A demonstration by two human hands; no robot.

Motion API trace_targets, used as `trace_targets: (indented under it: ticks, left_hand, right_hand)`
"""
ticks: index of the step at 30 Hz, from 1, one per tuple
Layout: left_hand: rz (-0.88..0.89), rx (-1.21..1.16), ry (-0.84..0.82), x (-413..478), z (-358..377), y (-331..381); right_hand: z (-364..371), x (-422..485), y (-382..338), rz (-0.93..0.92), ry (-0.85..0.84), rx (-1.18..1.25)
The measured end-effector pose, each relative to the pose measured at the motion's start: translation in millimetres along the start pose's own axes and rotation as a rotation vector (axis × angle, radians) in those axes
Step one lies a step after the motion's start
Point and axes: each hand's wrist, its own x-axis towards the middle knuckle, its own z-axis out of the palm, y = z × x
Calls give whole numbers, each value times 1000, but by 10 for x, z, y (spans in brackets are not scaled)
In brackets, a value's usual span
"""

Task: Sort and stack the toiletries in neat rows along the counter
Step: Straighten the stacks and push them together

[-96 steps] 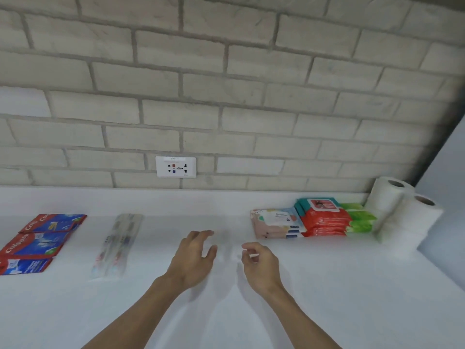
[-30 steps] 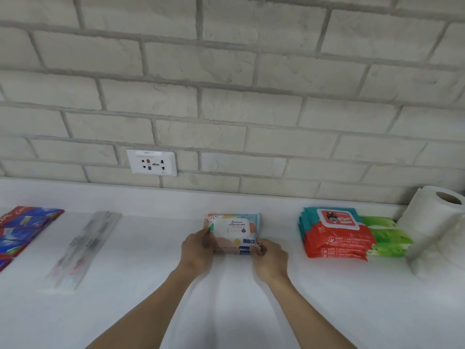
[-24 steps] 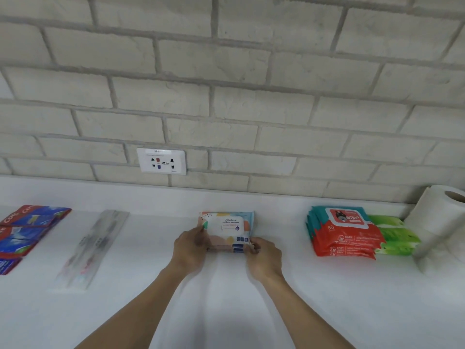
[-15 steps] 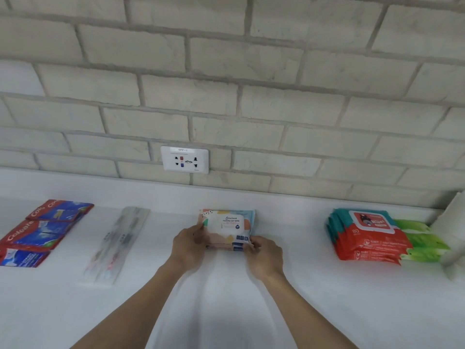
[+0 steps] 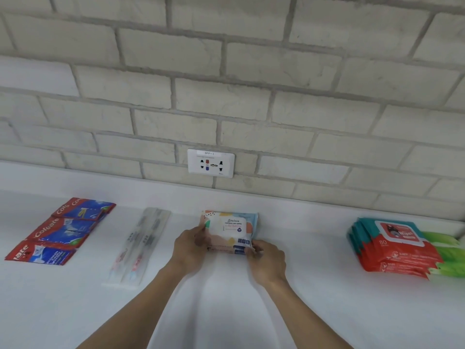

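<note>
Obs.: the pastel wipes point(image 5: 230, 229) are now found on the surface point(image 5: 226, 311) just below the socket point(image 5: 210, 163), a little to its right, close to the wall. About three seconds ago they were lying well to the right of the socket, touching the red wipes point(image 5: 392, 248), and both hands were empty. Over the last second the pack is seen drawn step by step leftward towards the socket, and a wide gap is opened between it and the red wipes.

Grip: the pack is held from both sides. The left hand point(image 5: 190, 244) is set against its left edge, fingers point(image 5: 201, 229) curled round that edge. The right hand point(image 5: 268, 258) is set at its near right corner, fingers point(image 5: 253, 248) pinched on it. More than one layer is seen at the near edge, so a small stack is judged to be held together. Contact with the surface is judged likely; it cannot be confirmed.

Layout: toothbrushes point(image 5: 139, 244) lie below and left of the socket, toothpaste point(image 5: 60, 230) further left. Red wipes and green wipes point(image 5: 450, 258) lie far right, touching each other.

Meaning: the pastel wipes are given their own place in the row, and the spacing is evened out. The stack is not yet released; squaring of its edges is judged to be the step in hand.
</note>
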Motion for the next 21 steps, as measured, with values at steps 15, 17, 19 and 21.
trace_targets:
  ticks: [15,17,19,21]
  left_hand:
    - [-68,-43,18,-122,-57,18]
    - [-100,-28,60,-164,-75,49]
    - [-89,-27,112,-237,-112,102]
    - [-43,-5,129,-306,-136,160]
  right_hand:
    - [45,-174,-3,69,47,280]
    - [23,-230,15,92,65,318]
    - [-19,-298,36,98,87,345]
    - [-72,-365,60,107,88,377]
